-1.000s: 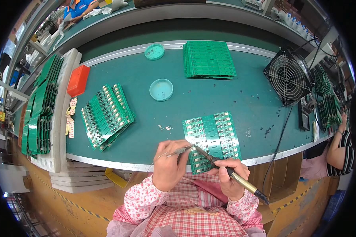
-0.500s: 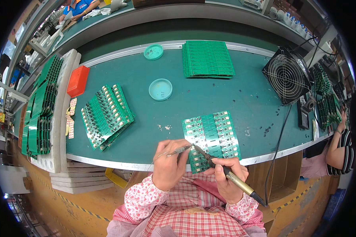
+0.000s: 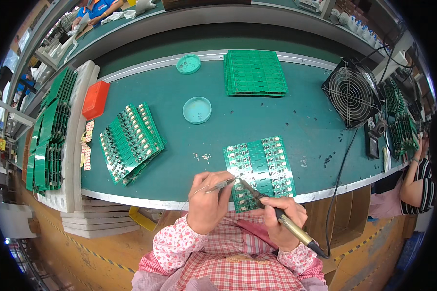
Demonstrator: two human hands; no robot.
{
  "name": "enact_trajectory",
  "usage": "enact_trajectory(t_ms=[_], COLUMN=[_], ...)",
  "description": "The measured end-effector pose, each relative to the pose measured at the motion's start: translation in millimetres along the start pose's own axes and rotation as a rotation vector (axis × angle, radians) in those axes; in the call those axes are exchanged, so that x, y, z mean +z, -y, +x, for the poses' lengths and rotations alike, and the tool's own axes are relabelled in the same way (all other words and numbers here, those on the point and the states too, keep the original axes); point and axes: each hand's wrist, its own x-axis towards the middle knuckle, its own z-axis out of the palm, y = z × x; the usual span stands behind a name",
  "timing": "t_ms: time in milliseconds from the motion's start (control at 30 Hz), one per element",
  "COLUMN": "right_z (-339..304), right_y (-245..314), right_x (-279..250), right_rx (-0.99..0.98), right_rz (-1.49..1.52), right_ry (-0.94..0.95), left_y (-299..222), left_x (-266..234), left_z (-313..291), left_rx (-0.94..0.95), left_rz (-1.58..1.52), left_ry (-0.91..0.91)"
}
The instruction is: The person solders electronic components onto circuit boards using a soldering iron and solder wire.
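A soldering iron point(image 3: 296, 229) is gripped by the fingers of the right hand point(image 3: 282, 213), its brass-coloured handle slanted down to the right and its tip pointed at the left part of a green circuit board panel point(image 3: 260, 165). A slim grey wire holder point(image 3: 222, 185) is pinched by the fingers of the left hand point(image 3: 206, 201), and its end is brought close to the iron's tip (whether the two touch cannot be told). The panel is laid at the near edge of the desk point(image 3: 175, 165), between and beyond the hands, with its near edge partly overhanging. To its left, a fanned pile of populated boards point(image 3: 131, 143) is set out; beyond it, a stack of green boards point(image 3: 256, 72) is placed near the far edge. Two round turquoise dishes point(image 3: 197, 110) are set between these piles. Small black components point(image 3: 328, 159) are scattered on the right, near a black fan point(image 3: 352, 94).
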Motion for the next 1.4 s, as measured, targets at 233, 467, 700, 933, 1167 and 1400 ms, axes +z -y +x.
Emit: enact_trajectory(t_ms=[233,467,700,933,1167,1400], right_z=[-4,2,10,15,8,8], right_y=[-12,-22,-22,-28,-34,-35], right_x=[-1,10,18,20,21,20], right_rx=[0.000,-0.173,-0.113,-0.169,-0.171,-0.182], right_rz=[-0.019,-0.436,-0.468,-0.447,-0.409,-0.410], right_ry=[-0.168,-0.092,-0.056,-0.109,-0.146,-0.148], left_y=[0,-1,15,24,24,23], left_x=[-1,-3,-25,-34,-29,-29], left_z=[-1,-1,-2,1,7,8], left_rx=[-0.012,-0.027,-0.156,-0.201,-0.161,-0.170], left_rz=[-0.005,-0.026,0.018,0.116,0.154,0.123], left_ry=[0.007,0.013,-0.080,-0.111,-0.086,-0.054])
